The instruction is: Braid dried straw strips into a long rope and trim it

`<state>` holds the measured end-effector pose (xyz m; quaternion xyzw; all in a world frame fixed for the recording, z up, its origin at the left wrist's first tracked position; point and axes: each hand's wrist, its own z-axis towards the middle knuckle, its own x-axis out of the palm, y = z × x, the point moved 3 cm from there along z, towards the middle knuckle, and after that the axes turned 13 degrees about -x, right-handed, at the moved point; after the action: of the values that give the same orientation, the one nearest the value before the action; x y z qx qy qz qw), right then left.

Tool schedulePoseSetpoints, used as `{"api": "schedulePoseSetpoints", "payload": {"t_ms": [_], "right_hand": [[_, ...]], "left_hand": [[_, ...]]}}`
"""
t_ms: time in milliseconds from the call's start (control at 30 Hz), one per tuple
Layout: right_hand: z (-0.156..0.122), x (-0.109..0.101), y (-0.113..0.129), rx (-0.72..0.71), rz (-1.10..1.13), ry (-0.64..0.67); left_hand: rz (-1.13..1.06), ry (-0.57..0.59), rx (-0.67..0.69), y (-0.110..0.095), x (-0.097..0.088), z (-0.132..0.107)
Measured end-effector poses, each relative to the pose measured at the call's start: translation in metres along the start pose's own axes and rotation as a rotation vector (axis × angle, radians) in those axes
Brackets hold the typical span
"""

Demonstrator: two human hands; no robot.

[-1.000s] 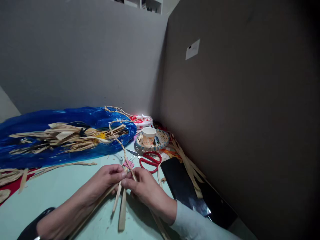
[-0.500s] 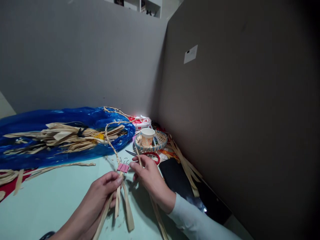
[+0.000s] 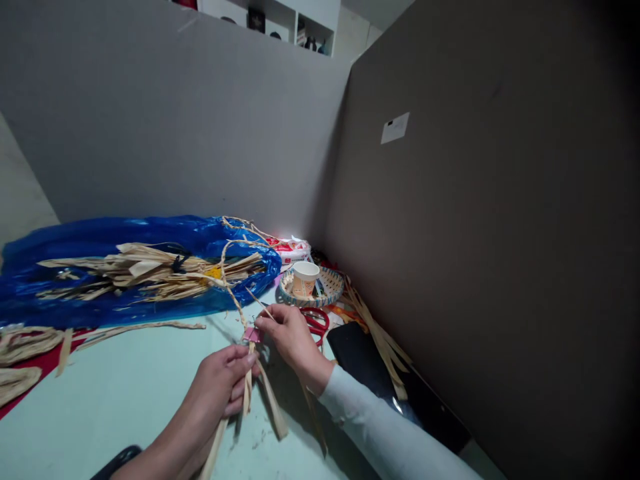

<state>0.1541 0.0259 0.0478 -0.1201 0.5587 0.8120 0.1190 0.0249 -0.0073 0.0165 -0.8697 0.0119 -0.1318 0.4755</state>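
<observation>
My left hand (image 3: 220, 387) is closed on a bunch of loose straw strips (image 3: 265, 407) that hang down toward me over the pale green table (image 3: 115, 387). A pink binder clip (image 3: 253, 334) sits at the top of the bunch, where a braided straw cord (image 3: 231, 293) runs up and away. My right hand (image 3: 287, 337) is pinched on one thin strip beside the clip, with its tip pointing up and left.
A blue plastic bag (image 3: 100, 267) with a pile of dried husks (image 3: 150, 273) lies at the back left. A small woven basket (image 3: 325, 293) holds a paper cup (image 3: 304, 278). Red scissors (image 3: 316, 321), a black tablet (image 3: 360, 350) and grey partition walls stand to the right.
My right hand left the bunch, moved up to the right of the clip and now pinches a single thin strip. My left hand kept its hold below the clip.
</observation>
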Motion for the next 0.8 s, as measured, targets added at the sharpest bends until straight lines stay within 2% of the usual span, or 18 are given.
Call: {"api": "schedulePoseSetpoints", "payload": {"t_ms": [167, 300, 567, 800], "right_hand": [[0.026, 0.017, 0.004, -0.018, -0.17, 0.0], [0.035, 0.025, 0.004, -0.005, -0.283, 0.049], [0.029, 0.015, 0.016, -0.044, -0.467, 0.093], [0.023, 0.01, 0.006, -0.018, -0.508, 0.164]], "left_hand": [[0.039, -0.093, -0.018, -0.012, -0.015, 0.023], [0.099, -0.123, -0.067, -0.015, -0.022, 0.032], [0.193, -0.086, -0.053, -0.02, -0.019, 0.025], [0.248, -0.038, 0.006, -0.022, -0.011, 0.018]]}}
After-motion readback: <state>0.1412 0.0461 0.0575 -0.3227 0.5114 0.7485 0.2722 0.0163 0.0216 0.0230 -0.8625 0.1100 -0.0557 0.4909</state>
